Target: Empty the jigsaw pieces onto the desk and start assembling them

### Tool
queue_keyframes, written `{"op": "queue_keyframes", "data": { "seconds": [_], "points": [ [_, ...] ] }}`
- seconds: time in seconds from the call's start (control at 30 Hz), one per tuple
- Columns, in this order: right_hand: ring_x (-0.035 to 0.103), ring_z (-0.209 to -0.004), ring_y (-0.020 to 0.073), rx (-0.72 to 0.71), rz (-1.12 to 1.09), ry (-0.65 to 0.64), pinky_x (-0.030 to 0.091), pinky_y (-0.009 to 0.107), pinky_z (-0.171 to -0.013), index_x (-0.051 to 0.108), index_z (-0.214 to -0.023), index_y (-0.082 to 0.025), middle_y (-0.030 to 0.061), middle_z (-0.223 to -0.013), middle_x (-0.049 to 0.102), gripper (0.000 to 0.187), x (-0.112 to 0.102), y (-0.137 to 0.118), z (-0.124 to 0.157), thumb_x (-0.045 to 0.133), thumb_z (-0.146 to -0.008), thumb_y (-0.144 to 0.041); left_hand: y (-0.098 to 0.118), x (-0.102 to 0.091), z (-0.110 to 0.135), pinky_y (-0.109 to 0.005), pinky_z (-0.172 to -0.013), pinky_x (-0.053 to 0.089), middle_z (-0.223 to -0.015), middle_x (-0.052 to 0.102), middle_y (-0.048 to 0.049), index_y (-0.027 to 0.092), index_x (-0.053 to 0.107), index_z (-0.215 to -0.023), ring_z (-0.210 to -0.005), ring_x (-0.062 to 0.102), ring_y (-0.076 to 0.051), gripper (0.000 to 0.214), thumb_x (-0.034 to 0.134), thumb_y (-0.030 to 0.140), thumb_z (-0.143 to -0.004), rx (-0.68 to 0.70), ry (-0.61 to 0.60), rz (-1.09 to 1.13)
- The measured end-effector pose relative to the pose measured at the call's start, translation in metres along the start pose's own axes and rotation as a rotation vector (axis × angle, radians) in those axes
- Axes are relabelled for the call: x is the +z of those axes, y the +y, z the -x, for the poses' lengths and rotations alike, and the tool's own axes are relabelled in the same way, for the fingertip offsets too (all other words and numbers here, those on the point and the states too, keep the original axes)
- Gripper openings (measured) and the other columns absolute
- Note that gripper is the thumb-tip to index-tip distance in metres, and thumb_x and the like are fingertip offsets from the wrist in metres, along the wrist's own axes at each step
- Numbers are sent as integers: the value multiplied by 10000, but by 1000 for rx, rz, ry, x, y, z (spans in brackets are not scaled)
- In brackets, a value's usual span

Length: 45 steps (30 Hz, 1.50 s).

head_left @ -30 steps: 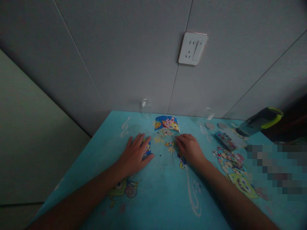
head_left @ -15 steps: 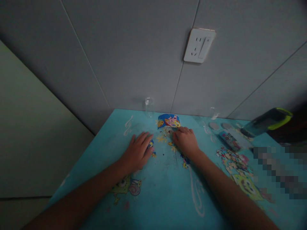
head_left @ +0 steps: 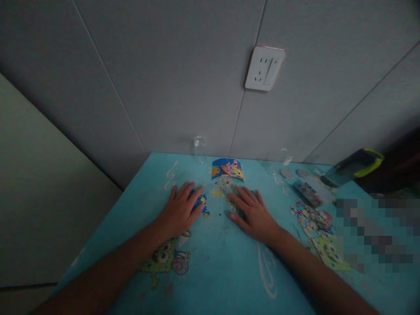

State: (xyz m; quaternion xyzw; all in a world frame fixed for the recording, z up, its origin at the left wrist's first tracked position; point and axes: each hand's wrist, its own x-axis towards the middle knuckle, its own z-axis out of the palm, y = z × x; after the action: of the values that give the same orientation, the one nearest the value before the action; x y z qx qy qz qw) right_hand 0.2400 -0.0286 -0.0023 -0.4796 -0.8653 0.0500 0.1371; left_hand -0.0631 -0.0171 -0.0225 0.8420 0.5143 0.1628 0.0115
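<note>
On table (head_left: 216, 271): right grip (head_left: 257, 217) spread; left grip (head_left: 178, 210) spread over one puzzle cluster (head_left: 202, 201).

Nearer the person than the curved picture card (head_left: 228, 169), a narrow lane of tabletop (head_left: 218, 271) runs between the left hand (head_left: 180, 210), with blue pieces (head_left: 202, 202) beside it, and the right hand (head_left: 255, 214). Left of the card, past a clear cylinder (head_left: 200, 151), room reaches the tabletop's edge. Behind the card the wall (head_left: 170, 87) blocks passage; well to its right a box (head_left: 308, 193), a piece pile (head_left: 311, 219) and a bottle (head_left: 347, 168) obstruct.
</note>
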Motion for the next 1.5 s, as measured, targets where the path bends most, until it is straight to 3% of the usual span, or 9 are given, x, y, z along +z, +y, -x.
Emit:
{"op": "queue_keyframes", "data": {
  "seconds": [0.1,0.23,0.37,0.57,0.73,0.83,0.93,1.27,1.5],
  "points": [
    [260,-1510,372,-20,33,-84,160,711,-1170,369,-1543,-402,29,-1661,276,518,3,-8,-8,392,-1038,-511,-3,4,1,-676,-1171,237,-1584,362,-128,257,372,-1535,-1484,285,-362,542,370,483,-1043,7,-19,-26],
    [313,-1502,281,-70,13,-87,187,606,-1220,415,-1525,-364,5,-1628,355,467,3,-5,-10,355,-1065,-413,-12,13,1,-667,-1173,236,-1584,365,-128,258,372,-1537,-1482,288,-361,547,371,487,-1040,34,-1,-50],
    [406,-1457,233,-22,-11,-37,254,542,-1222,457,-1508,-282,41,-1567,459,457,3,9,-1,354,-1069,-358,-17,19,1,-669,-1166,241,-1589,359,-125,269,391,-1529,-1479,292,-373,549,380,502,-1032,57,3,-66],
    [442,-1433,261,69,23,27,284,566,-1198,544,-1445,-242,97,-1551,476,422,-1,25,5,395,-1055,-310,-17,20,1,-677,-1161,238,-1598,343,-131,277,367,-1540,-1483,288,-379,564,360,525,-1032,61,-14,-96],
    [278,-1516,287,-77,28,-40,62,644,-1222,406,-1529,-346,24,-1623,361,487,-13,3,3,382,-1056,-460,-16,20,1,-666,-1163,247,-1598,344,-129,286,365,-1540,-1486,288,-370,553,360,513,-1036,53,-6,-100],
    [238,-1530,284,-141,-9,-134,55,618,-1233,242,-1596,-336,27,-1656,276,600,-14,-12,4,351,-1044,-546,-16,20,2,-660,-1161,260,-1597,348,-125,296,365,-1540,-1481,301,-364,544,376,500,-1035,59,9,-97],
    [242,-1529,283,-81,-25,-154,76,594,-1243,188,-1613,-301,45,-1657,267,624,-9,-16,7,311,-1052,-546,-15,19,2,-656,-1165,263,-1600,345,-121,304,362,-1541,-1481,303,-360,546,391,499,-1032,63,11,-89],
    [237,-1530,289,73,54,-120,132,595,-1233,286,-1594,-248,79,-1652,278,594,-11,23,7,252,-1067,-518,-15,16,1,-688,-1167,232,-1604,332,-132,303,351,-1548,-1496,267,-368,558,389,509,-1030,43,-24,-66],
    [285,-1515,275,140,117,-72,218,584,-1205,349,-1568,-290,83,-1641,314,538,-7,55,-2,255,-1072,-478,1,4,5,-772,-1123,204,-1671,147,-124,373,234,-1580,-1502,217,-441,678,501,547,-982,132,-19,-10]
  ]
}}
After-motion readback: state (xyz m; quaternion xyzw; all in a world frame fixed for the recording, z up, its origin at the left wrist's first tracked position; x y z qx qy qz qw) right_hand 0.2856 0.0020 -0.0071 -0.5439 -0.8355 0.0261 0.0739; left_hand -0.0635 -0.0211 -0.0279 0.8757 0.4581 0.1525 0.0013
